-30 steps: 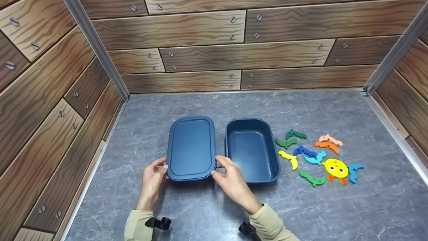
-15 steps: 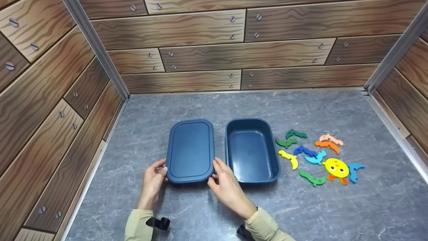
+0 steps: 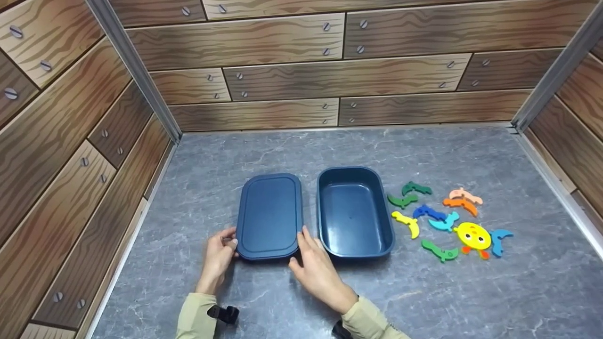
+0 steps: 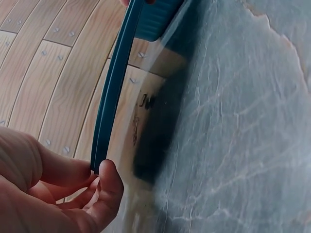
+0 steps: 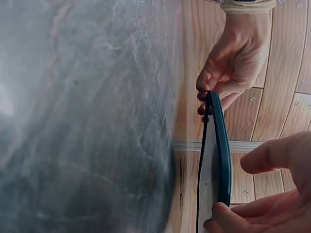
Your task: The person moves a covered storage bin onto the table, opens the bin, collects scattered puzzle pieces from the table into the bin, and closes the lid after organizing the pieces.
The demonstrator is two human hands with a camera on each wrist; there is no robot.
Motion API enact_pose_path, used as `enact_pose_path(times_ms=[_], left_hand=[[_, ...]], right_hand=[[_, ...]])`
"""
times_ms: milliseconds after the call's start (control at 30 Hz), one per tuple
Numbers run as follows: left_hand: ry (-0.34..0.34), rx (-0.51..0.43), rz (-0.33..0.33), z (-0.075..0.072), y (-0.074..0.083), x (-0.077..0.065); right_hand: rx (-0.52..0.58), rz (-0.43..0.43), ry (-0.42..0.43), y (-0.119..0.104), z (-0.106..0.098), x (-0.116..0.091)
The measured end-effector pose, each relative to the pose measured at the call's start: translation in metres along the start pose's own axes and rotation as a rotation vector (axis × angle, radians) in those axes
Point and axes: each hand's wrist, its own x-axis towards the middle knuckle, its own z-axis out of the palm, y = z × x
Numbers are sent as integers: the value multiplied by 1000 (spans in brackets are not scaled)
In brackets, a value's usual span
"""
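Observation:
A dark blue rectangular lid (image 3: pixel 271 216) lies level between the hands, and the left wrist view shows it raised above the tabletop. My left hand (image 3: pixel 219 259) pinches its near left edge between thumb and fingers (image 4: pixel 111 187). At the near right edge, the extended fingers of my right hand (image 3: pixel 320 273) touch the lid, while its thumb (image 5: pixel 265 158) stands apart from the rim. Just right of the lid sits an uncovered dark blue box (image 3: pixel 351 207) with nothing inside.
Right of the box lie several colourful bird-like pieces, among them a yellow one (image 3: pixel 406 224), a green one (image 3: pixel 440 251) and a yellow round-faced figure (image 3: pixel 474 236). Wood-patterned walls (image 3: pixel 282 80) enclose the grey marbled tabletop (image 3: pixel 264 150).
The lid has moved a little toward the person. My right hand has slid nearer and left along its edge, and its thumb has come off the lid. The box and pieces stay put.

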Motion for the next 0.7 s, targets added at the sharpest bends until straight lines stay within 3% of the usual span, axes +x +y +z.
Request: enact_pose_path(times_ms=[300,700], left_hand=[[-31,-18,-7,3,-5,2],[-32,75,-16,6,-7,5]], right_hand=[[-8,27,-42,6,4,-2],[-8,22,-47,11,9,0]])
